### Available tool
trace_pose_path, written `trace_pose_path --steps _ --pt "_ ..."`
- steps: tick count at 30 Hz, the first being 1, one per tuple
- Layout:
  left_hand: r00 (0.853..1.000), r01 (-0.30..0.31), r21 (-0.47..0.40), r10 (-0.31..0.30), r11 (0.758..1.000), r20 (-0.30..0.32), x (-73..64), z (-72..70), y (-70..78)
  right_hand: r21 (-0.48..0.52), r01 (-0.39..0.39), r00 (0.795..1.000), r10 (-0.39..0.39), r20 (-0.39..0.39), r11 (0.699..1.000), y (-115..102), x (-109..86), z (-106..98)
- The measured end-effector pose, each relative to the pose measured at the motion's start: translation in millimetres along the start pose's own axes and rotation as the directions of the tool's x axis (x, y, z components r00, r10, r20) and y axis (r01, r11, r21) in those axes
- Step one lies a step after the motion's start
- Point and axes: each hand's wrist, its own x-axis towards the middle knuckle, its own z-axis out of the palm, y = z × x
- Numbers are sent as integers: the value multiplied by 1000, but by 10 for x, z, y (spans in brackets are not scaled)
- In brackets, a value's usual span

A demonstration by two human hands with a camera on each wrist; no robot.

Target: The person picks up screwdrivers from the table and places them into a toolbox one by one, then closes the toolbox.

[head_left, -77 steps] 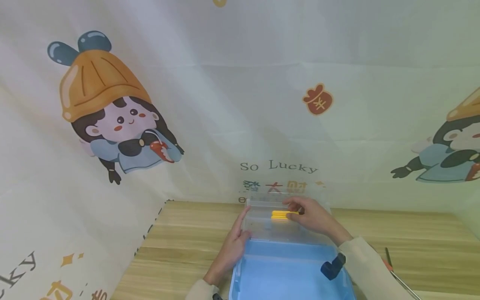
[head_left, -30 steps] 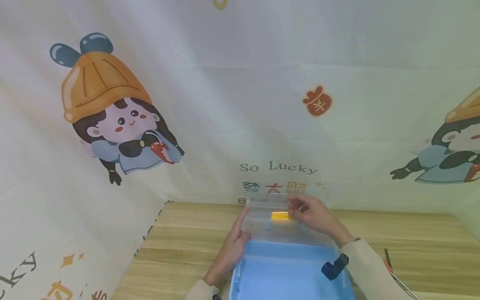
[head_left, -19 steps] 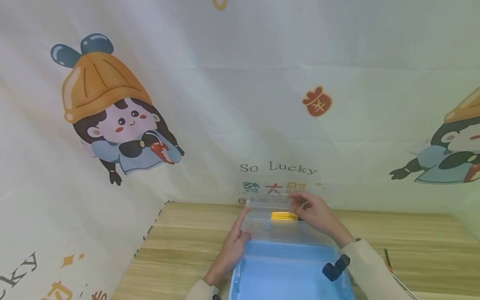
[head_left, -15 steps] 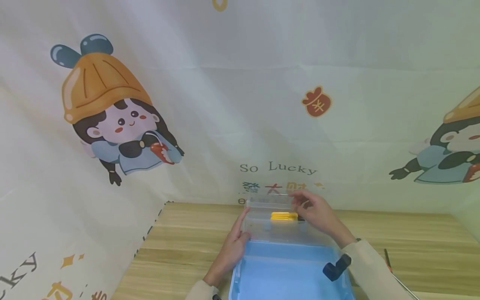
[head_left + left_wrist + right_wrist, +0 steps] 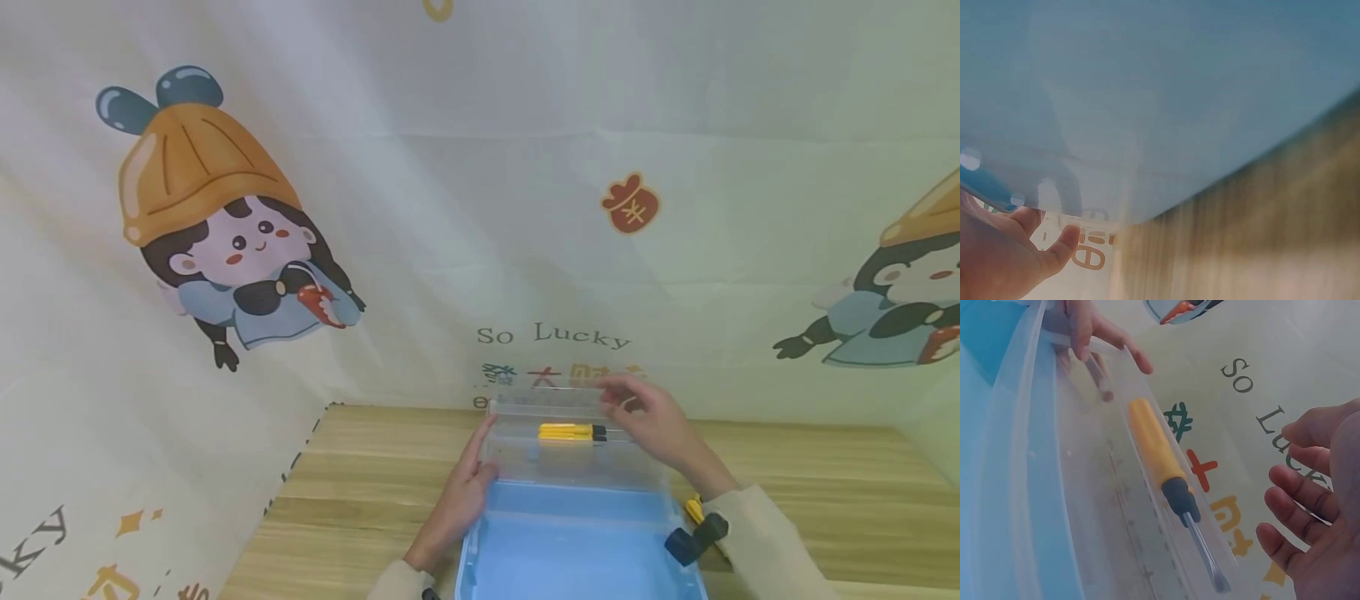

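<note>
Screwdrivers (image 5: 566, 428), two with yellow handles and black collars, lie side by side in the clear lid (image 5: 517, 458) of the blue box (image 5: 585, 550), their shafts pointing toward the person's right hand (image 5: 656, 421). That hand hangs near the shafts with nothing in it, its fingers loosely bent and slightly apart. Over at the lid's left edge, the left hand (image 5: 467, 487) holds on, thumb on one side and fingers on the other. Another yellow handle (image 5: 693, 509) shows beside the box on the wooden table (image 5: 360, 475), partly hidden by the right sleeve (image 5: 772, 542).
</note>
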Motion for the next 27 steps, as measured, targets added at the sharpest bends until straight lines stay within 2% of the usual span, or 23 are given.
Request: trace_pose_path --steps 4,11,14,21,27 --pt "1000 1 -17 -1 1000 3 -1 2 -16 -17 -4 1000 4 -9 1000 14 -39 -41" --pt "1000 10 -39 -10 999 11 -7 6 -24 -38 66 997 -67 -47 997 56 -141 -148" --pt "1000 10 -41 -10 999 7 -7 8 -23 -43 69 995 -72 -63 997 79 -195 -204" --pt "1000 15 -9 -15 1000 -11 -2 5 -7 -82 -8 997 3 -73 997 105 -320 -342" --pt "1000 17 -5 -18 1000 -13 -1 4 -9 -81 -41 997 35 -70 996 136 -392 -414"
